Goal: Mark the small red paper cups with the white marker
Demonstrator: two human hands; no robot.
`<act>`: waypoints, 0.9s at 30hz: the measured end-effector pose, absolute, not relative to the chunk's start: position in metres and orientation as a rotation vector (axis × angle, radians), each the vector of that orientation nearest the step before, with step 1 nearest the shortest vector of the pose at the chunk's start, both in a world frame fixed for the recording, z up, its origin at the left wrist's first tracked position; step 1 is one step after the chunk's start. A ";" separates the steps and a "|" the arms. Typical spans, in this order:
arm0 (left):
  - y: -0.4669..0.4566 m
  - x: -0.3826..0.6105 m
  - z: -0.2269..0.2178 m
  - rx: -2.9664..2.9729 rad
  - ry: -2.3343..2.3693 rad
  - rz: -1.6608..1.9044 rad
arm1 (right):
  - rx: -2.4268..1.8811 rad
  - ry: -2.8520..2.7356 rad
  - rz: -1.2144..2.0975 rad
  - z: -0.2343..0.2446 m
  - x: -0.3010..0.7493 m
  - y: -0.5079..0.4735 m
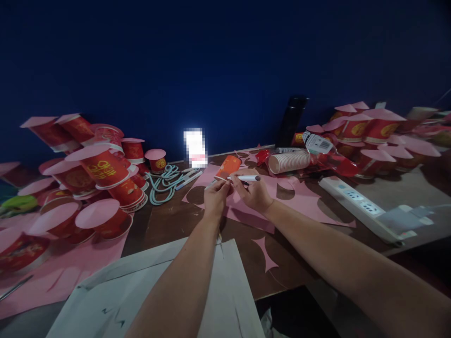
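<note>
Left hand (215,198) pinched closed on the rim of a tilted orange-red paper cup (229,165), near the far edge of the worktop (164,225); right hand (257,192) curled around a white marker (248,178), its tip close to that rim; pink cut-out paper (303,199) lies beneath, pink-topped cups (105,166) crowding toward the left edge

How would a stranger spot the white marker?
On the brown table, find the pink paper sheet with curved cutouts. Over it, the right hand holds the white marker, dark-ended; unlike the pen-like object lying beside the pale blue cable, it is gripped.
</note>
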State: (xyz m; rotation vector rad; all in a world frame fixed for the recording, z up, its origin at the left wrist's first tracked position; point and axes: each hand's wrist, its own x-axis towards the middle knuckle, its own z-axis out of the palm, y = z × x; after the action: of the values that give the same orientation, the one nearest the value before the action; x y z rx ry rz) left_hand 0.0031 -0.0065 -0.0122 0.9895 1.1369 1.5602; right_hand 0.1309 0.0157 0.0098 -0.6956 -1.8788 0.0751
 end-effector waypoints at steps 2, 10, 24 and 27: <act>-0.006 0.003 -0.014 1.024 1.152 1.548 | -0.675 -1.886 0.099 0.009 0.131 0.016; -0.006 0.006 -0.012 0.901 1.060 1.598 | -0.671 -1.773 0.024 0.016 0.132 0.012; -0.007 0.007 -0.010 0.877 1.048 1.608 | -0.808 -1.773 0.016 0.014 0.132 0.014; -0.006 0.006 -0.013 0.907 1.057 1.602 | -0.808 -1.781 0.014 0.014 0.132 0.014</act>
State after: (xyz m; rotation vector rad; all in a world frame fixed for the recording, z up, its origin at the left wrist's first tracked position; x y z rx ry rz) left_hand 0.0063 -0.0060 -0.0127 0.9072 1.0571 1.6018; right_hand 0.1320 0.0141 0.0140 -0.8078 -1.7810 0.0141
